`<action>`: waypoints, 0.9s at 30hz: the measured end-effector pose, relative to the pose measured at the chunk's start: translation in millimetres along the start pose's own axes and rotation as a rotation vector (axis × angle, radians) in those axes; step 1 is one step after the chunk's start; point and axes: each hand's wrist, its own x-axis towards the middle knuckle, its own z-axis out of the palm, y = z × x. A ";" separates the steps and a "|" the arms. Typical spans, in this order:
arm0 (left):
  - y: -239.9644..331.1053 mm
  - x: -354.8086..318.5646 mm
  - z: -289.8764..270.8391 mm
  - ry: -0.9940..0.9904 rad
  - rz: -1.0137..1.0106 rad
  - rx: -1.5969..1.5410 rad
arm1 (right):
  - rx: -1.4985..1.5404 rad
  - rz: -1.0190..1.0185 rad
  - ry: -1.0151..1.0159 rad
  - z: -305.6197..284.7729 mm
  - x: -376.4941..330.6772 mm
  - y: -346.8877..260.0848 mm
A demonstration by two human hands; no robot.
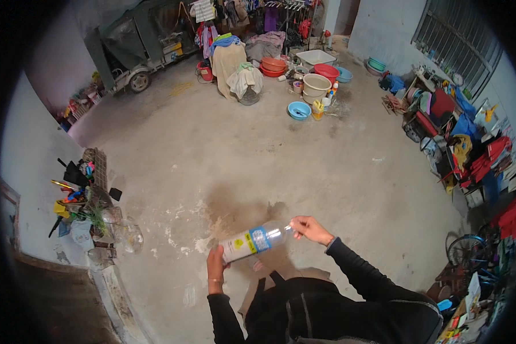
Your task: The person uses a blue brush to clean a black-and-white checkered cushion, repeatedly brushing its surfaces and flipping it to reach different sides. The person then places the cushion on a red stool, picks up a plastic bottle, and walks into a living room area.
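Note:
A large clear plastic bottle (276,230) with a white, green and blue label lies tilted in the air in front of my body, its neck toward the right. My left hand (216,262) is closed round the bottle's base end at the left. At the neck end, my right hand (311,229) pinches the bottle's mouth or cap with its fingers; the cap itself is hidden by them. Concrete floor (327,172) shows below the bottle, with a damp dark patch near it.
At the back stand several basins, among them a blue basin (299,110) and a cream bucket (316,86), beside a cloth-covered heap (229,63). A three-wheeled vehicle (137,51) is parked at the far left. Piled clutter (464,149) lines the right wall; tools (77,189) crowd the left.

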 end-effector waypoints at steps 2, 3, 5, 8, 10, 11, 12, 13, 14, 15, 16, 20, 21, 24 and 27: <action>25.2 51.4 6.2 -0.078 0.034 0.039 | -0.058 0.025 0.082 -10.6 31.2 -15.5; 37.3 71.6 9.3 -0.113 0.056 0.054 | -0.035 0.047 0.108 -15.0 42.9 -23.2; 66.5 109.3 16.8 -0.163 0.116 0.098 | 0.023 0.074 0.139 -19.3 74.6 -41.7; 91.5 146.2 20.6 -0.157 0.189 0.111 | 0.060 0.137 0.131 -18.5 113.1 -47.6; 107.3 185.3 12.2 -0.166 0.189 0.122 | 0.063 0.146 0.103 -15.1 151.7 -53.4; 114.6 205.4 1.8 -0.162 0.155 0.136 | 0.054 0.145 0.081 -12.0 173.2 -56.9; 126.6 223.1 -9.3 -0.156 0.119 0.163 | 0.056 0.143 0.057 -6.7 195.2 -60.4; 136.5 240.1 -16.5 -0.150 0.084 0.189 | 0.059 0.135 0.043 -3.3 219.0 -61.4; 142.8 254.7 -19.1 -0.093 0.136 0.226 | 0.061 0.128 0.029 -0.5 244.9 -60.6; 161.7 273.2 -25.0 -0.043 0.102 0.209 | 0.062 0.099 0.009 1.8 279.3 -70.3; 174.3 284.2 -34.4 0.001 0.045 0.196 | 0.046 0.106 -0.037 8.3 304.6 -81.8; 210.1 333.9 -94.3 0.171 -0.163 0.114 | 0.025 -0.196 -0.303 28.7 425.0 -148.0; 210.9 345.7 -106.2 0.183 -0.228 0.071 | -0.020 -0.219 -0.360 33.9 451.2 -160.8; 244.5 367.4 -120.2 0.195 -0.309 -0.181 | -0.287 -0.539 -0.433 57.4 522.3 -209.1; 256.6 398.0 -145.1 0.186 -0.422 -0.246 | -0.307 -0.588 -0.561 81.3 577.2 -238.9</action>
